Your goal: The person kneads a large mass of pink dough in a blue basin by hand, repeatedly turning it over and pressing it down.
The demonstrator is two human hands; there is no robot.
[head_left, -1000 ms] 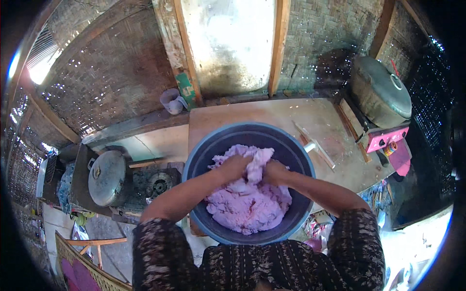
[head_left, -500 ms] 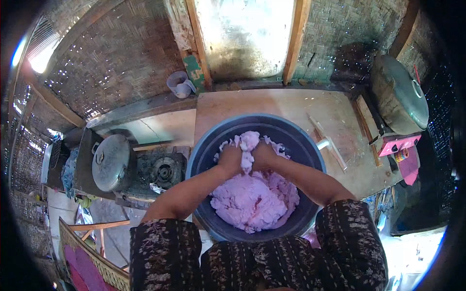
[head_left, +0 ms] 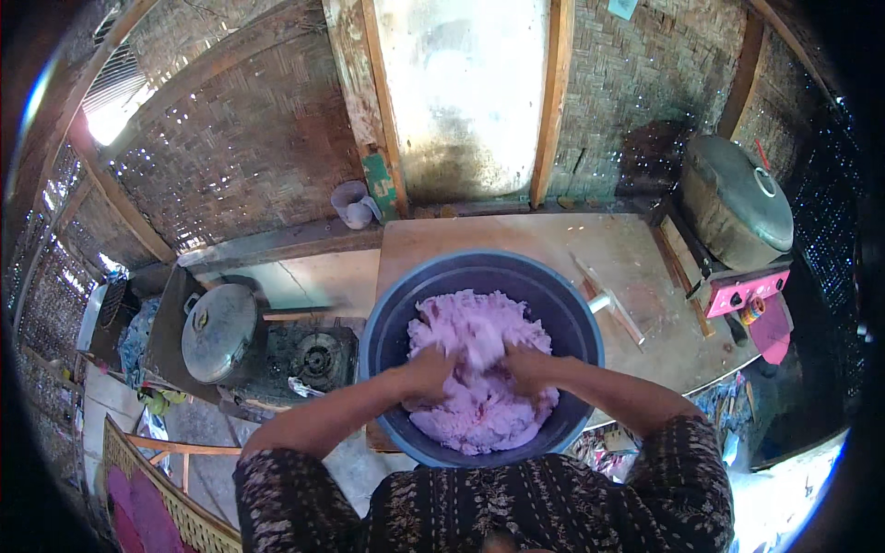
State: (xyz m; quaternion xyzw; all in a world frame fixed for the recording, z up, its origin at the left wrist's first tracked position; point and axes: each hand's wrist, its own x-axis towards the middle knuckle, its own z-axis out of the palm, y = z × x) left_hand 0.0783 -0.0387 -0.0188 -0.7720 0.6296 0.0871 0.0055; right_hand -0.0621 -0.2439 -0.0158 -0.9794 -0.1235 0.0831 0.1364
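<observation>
Lumpy lilac dough-like mass contained in round blue plastic tub.
Contact is made by left hand and right hand (closure of each cannot be told).

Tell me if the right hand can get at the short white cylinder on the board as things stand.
Probably yes: nothing visibly covers the short white cylinder, just outside the basin, though the right hand, in the pink dough, must first lift clear.

Your left hand and right hand touch the lilac dough in the tub on the table.
</observation>
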